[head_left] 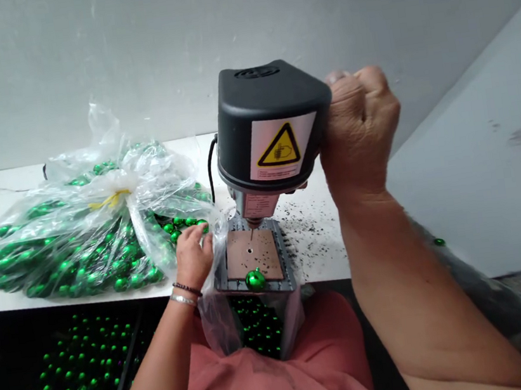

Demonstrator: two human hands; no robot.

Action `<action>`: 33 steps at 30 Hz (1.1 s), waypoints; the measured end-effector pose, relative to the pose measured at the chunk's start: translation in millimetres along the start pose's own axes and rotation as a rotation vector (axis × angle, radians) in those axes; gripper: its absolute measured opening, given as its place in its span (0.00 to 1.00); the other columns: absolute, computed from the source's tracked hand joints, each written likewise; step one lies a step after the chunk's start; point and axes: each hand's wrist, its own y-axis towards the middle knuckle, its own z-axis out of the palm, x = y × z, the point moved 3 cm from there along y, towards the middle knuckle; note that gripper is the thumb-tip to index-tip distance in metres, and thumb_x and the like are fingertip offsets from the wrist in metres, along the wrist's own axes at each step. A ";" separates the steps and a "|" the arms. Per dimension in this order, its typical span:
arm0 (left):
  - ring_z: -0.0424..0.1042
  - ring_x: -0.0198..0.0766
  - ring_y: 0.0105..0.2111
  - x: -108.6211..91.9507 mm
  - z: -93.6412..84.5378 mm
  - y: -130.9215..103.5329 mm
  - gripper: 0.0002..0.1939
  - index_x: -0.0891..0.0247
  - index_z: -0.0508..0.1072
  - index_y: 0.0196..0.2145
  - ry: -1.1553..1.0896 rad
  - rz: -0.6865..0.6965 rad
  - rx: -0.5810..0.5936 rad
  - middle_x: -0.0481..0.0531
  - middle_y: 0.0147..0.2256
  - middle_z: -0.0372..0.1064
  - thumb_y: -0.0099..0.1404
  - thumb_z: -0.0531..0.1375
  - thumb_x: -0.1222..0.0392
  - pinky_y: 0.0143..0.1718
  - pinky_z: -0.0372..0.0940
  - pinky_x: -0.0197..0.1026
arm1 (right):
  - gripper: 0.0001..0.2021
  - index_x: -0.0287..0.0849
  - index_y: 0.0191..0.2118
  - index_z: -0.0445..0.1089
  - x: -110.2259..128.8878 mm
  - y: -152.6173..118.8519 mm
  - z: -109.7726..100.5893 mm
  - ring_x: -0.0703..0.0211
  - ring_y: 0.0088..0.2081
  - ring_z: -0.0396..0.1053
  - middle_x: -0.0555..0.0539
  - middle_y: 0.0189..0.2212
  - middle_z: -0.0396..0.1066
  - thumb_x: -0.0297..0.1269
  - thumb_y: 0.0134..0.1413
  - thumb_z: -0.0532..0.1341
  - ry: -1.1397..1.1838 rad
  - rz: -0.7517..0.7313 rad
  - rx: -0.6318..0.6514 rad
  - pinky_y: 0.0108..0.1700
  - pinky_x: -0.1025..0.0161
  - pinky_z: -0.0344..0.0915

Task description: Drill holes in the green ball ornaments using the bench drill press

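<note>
A black bench drill press [273,110] with a yellow warning label stands in front of me. My right hand [359,111] is wrapped in a fist at the right side of its head, around the feed handle, which is mostly hidden. Below the thin drill bit [252,234] lies a brown board [264,258] with a small hole. One shiny green Christmas bauble [255,279] rests at the board's front edge. My left hand [193,255] reaches to the opening of a clear plastic bag [128,180], thumb and fingers apart, fingertips beside green baubles [180,224].
Dark shavings [313,233] litter the white table [331,262] right of the drill press. Below the table edge, many green baubles [81,365] lie at the lower left and more [258,323] in plastic between my legs. A black cable [210,169] runs behind the machine.
</note>
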 end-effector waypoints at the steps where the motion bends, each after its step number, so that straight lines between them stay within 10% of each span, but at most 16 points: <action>1: 0.63 0.49 0.50 8.5 1.4 6.5 0.19 0.69 0.70 0.48 0.110 -0.050 -0.015 0.65 0.47 0.67 0.63 0.51 0.59 0.52 0.58 0.49 | 0.15 0.42 0.21 0.47 0.2 -0.1 -0.1 0.75 0.24 0.45 0.57 0.20 0.43 0.41 0.55 0.50 -0.001 0.001 0.003 0.31 0.68 0.47; 10: 0.66 0.51 0.49 38.3 21.4 13.0 0.21 0.66 0.63 0.53 0.250 -0.138 0.113 0.67 0.50 0.63 0.62 0.50 0.61 0.48 0.61 0.50 | 0.15 0.41 0.21 0.46 3.7 -1.2 -1.0 0.75 0.25 0.45 0.57 0.21 0.43 0.38 0.55 0.51 0.005 0.050 -0.005 0.32 0.70 0.49; 21: 0.68 0.29 0.26 -8.2 -5.3 -14.5 0.22 0.61 0.63 0.48 -1.445 -0.598 0.388 0.50 0.34 0.67 0.55 0.59 0.61 0.23 0.61 0.30 | 0.15 0.42 0.22 0.46 0.1 -0.9 1.1 0.73 0.24 0.46 0.56 0.20 0.44 0.39 0.57 0.50 0.074 0.019 -0.014 0.30 0.68 0.49; 33: 0.73 0.37 0.28 -26.8 13.0 -19.0 0.16 0.64 0.65 0.36 -1.089 -0.565 0.525 0.48 0.30 0.68 0.50 0.63 0.58 0.20 0.59 0.31 | 0.14 0.42 0.23 0.49 3.1 -2.0 -1.6 0.72 0.25 0.49 0.56 0.20 0.49 0.40 0.58 0.49 0.045 0.001 0.039 0.34 0.69 0.51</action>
